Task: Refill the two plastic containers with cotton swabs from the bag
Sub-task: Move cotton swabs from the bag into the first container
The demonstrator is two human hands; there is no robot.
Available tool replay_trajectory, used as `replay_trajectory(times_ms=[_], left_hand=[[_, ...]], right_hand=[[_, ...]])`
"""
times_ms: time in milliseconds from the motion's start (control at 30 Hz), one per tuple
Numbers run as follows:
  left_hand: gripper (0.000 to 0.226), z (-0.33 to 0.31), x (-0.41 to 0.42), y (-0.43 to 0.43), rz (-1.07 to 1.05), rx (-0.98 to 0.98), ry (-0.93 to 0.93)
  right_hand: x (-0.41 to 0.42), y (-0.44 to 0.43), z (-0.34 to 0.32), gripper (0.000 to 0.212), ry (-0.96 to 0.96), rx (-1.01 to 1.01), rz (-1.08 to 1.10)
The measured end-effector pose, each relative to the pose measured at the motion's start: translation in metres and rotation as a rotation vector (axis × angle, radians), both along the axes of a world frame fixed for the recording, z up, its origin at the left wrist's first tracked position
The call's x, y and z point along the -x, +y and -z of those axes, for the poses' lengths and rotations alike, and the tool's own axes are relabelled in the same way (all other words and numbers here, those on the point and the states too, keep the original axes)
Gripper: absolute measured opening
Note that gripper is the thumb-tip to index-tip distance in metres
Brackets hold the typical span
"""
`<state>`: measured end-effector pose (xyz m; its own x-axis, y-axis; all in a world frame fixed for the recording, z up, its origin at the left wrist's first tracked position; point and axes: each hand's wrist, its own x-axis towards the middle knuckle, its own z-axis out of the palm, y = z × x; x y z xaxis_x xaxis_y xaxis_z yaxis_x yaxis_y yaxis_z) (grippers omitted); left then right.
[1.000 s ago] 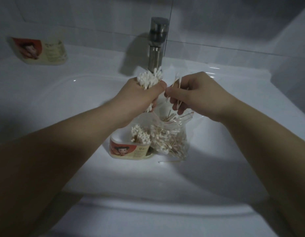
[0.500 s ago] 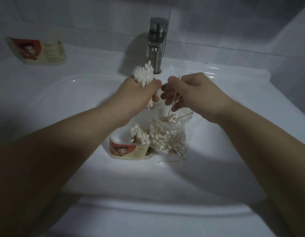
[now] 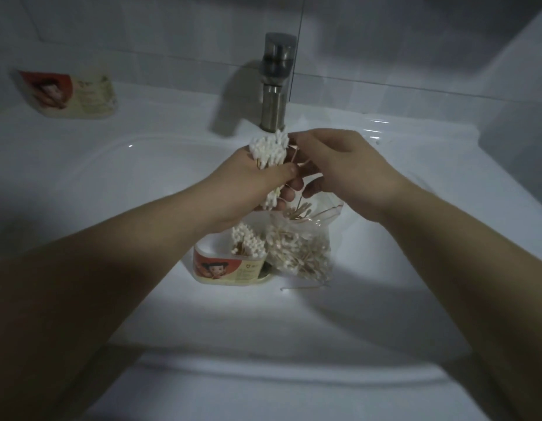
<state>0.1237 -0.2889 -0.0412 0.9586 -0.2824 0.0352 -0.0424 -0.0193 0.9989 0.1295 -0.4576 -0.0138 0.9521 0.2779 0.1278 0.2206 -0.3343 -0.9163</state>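
Dim white bathroom sink point(image 3: 111, 183), steel faucet point(image 3: 276, 86) at the back, all the action over the basin. Left hand point(image 3: 251, 183) wrapped tight round a fat bundle of cotton swabs point(image 3: 269, 150), white heads poking up out of the fist, more heads out the bottom. Right hand point(image 3: 348, 168) now pressed right up against it, fingers point(image 3: 306, 139) curled over the top of the bundle, a few loose sticks point(image 3: 294, 154) pinched in between by the look of it.

Half a second back: clear gap between the hands, bundle a touch higher. A full second back: right hand pinching its few swabs just beside the left thumb. So, gap closed, strays getting tucked into the main bunch. Probably squaring it all up before dropping it in.

Down below, same as before: open bag point(image 3: 303, 250) slumped in the basin with plenty of swabs inside, container point(image 3: 227, 268) touching its left side, only part full, swabs standing at its right end. Second container point(image 3: 72, 94) way off on the back-left ledge, contents impossible to tell from here. One stray swab point(image 3: 300, 287) lying just in front of the bag.

Guessing partway through the first refill, second one not started.
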Motion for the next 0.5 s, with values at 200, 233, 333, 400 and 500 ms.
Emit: replay_trajectory(times_ms=[200, 233, 333, 400, 500], left_hand=[[0.016, 0.0013, -0.0018, 0.0008, -0.034, -0.094, -0.022], [0.015, 0.0018, -0.0019, 0.0007, -0.032, -0.102, -0.025], [0.012, 0.0015, -0.0017, 0.0012, -0.018, -0.114, -0.006], [0.010, 0.0005, -0.0019, 0.0023, 0.002, -0.113, -0.004], [0.011, -0.0015, -0.0024, 0.0041, 0.008, -0.105, -0.001]], right_hand=[[-0.0049, -0.0057, -0.0022, 0.026, -0.063, -0.021, 0.099], [-0.0039, -0.0048, -0.0024, 0.029, -0.080, -0.006, 0.082], [-0.0023, -0.0011, 0.0004, 0.038, -0.108, 0.059, 0.014], [-0.0020, -0.0013, 0.0020, 0.041, -0.092, 0.142, -0.022], [-0.0024, -0.0032, 0.0029, 0.043, -0.052, 0.146, -0.070]])
